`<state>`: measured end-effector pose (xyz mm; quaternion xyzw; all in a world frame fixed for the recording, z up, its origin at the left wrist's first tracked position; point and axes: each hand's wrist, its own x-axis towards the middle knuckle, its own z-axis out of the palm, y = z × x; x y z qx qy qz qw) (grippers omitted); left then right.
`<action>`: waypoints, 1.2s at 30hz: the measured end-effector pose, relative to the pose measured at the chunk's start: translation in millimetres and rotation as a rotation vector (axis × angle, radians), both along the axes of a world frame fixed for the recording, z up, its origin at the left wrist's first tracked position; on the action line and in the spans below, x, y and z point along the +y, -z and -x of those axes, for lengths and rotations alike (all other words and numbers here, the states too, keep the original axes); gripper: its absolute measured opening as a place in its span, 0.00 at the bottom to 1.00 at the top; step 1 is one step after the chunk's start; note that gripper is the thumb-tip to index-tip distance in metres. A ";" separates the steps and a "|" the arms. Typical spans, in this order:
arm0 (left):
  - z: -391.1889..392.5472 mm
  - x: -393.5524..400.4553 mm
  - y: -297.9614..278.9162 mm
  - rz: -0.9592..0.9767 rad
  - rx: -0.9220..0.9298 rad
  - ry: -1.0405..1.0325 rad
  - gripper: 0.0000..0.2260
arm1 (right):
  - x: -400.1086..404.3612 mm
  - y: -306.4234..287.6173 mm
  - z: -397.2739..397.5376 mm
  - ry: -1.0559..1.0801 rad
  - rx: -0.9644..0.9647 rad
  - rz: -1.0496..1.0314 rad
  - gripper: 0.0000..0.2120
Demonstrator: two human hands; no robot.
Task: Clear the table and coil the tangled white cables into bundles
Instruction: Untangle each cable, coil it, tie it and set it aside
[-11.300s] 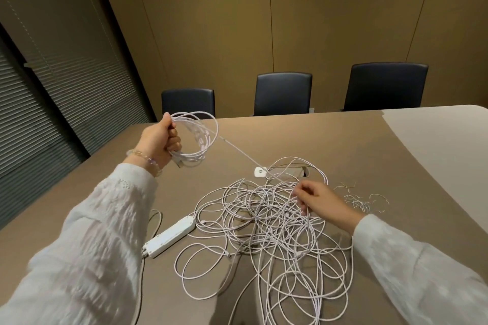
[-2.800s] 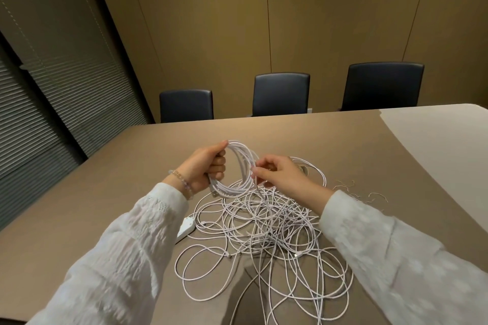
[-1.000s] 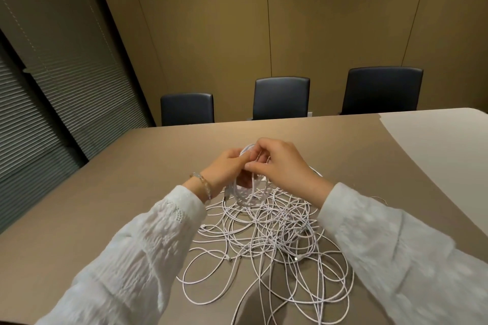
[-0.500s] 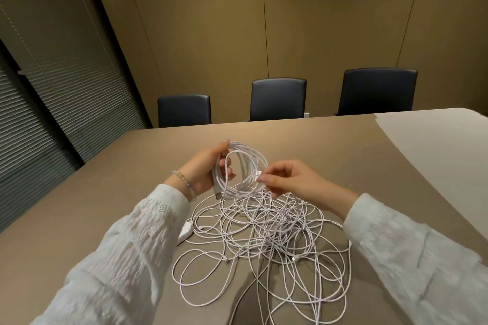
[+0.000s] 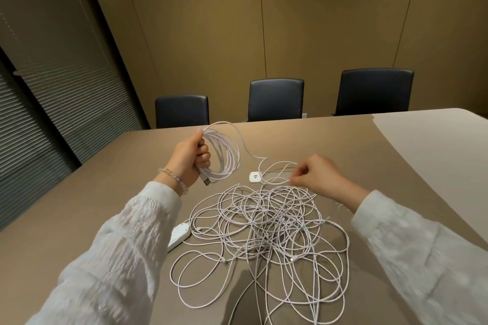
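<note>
Above the far-left part of the brown surface (image 5: 79, 206), the left hand (image 5: 188, 159) grips a finished-looking coil (image 5: 224, 155) of white cable, fingers curled through the loops, with a USB plug (image 5: 206, 181) hanging out below the fist. From the top of that coil a single free strand (image 5: 250, 154) arcs down and to the right, toward the right hand (image 5: 314, 175), which is blurred but appears to pinch a thin loop of cable between thumb and fingertips, just beside a small white adapter (image 5: 254, 176) lying on the surface. The two hands are well apart, left one higher and farther away, right one lower and nearer the pile. Below and between them sprawls the tangled heap of white cables (image 5: 264, 229), its loops spreading toward the near edge of the view; a white power strip (image 5: 179, 236) lies at its left edge, partly hidden by the left sleeve. What the coming move seems to turn on is that free strand: it runs left to right between the hands, so the right hand is the nearer one to feed the next length across to the coil, while the heap lies below and nearer than both. Most of the cable remains uncoiled. Three dark chairs (image 5: 276, 99) stand behind the surface. No brand, label or writing is legible anywhere.
</note>
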<state>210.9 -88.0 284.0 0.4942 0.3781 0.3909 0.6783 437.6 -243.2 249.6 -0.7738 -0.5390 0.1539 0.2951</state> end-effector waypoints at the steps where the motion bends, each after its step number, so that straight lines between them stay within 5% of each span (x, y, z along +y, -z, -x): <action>1: 1.5 2.4 1.0 0.026 -0.030 -0.007 0.19 | 0.0 2.1 0.7 0.023 -0.001 -0.021 0.04; 7: -2.2 1.1 1.4 0.050 -0.041 0.024 0.20 | -0.5 11.1 30.5 -0.107 0.010 -0.092 0.03; 16: -25.2 -32.0 -0.8 -0.072 0.215 0.300 0.18 | 12.9 1.8 58.5 -0.112 -0.032 -0.655 0.06; 24: -29.9 -45.9 -4.9 -0.290 0.472 0.310 0.15 | 18.1 -0.5 54.6 -0.060 0.266 -0.619 0.04; 31: -34.6 -52.3 -0.4 -0.048 0.302 0.421 0.15 | 22.1 1.6 51.6 0.001 0.235 -0.656 0.03; 36: -29.6 -42.7 0.2 -0.058 0.315 0.335 0.16 | 10.3 -13.1 48.9 -0.108 0.783 -0.525 0.12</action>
